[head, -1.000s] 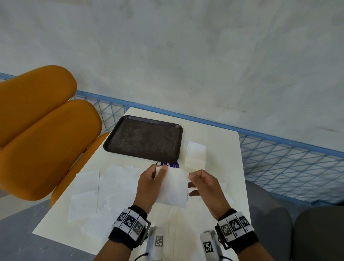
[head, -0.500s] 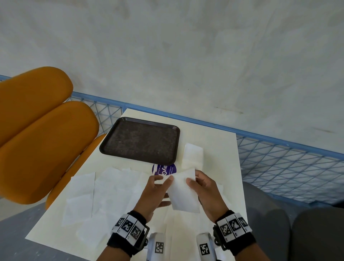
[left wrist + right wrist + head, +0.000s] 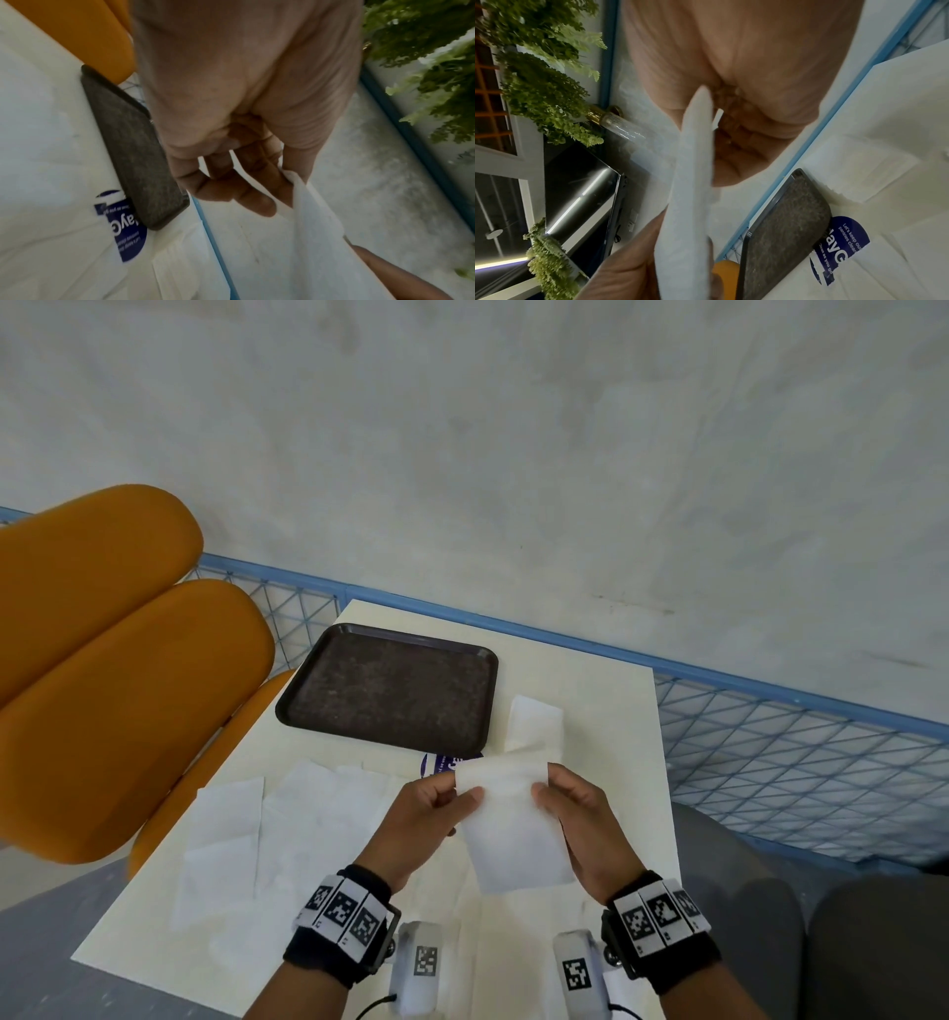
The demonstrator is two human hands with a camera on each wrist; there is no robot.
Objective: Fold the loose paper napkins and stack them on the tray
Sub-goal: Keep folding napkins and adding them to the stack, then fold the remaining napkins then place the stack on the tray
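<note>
Both hands hold one white paper napkin (image 3: 513,834) up above the table. My left hand (image 3: 452,801) pinches its upper left corner between thumb and fingers, and my right hand (image 3: 552,801) pinches the upper right edge. The left wrist view shows the napkin (image 3: 316,233) caught at the fingertips (image 3: 285,178); the right wrist view shows the napkin (image 3: 690,182) edge-on in front of the fingers. The dark tray (image 3: 390,683) lies bare at the table's far left. A folded napkin (image 3: 534,719) lies right of the tray. Several loose napkins (image 3: 287,819) are spread flat on the left.
Two orange chair backs (image 3: 118,680) stand close at the table's left side. A blue wire fence (image 3: 801,762) runs along the far and right edges. A round blue sticker (image 3: 439,762) shows on the table just below the tray.
The napkin has been lifted and turned, its top edge now curling over away from me. Both hands rose slightly and moved toward the tray.
</note>
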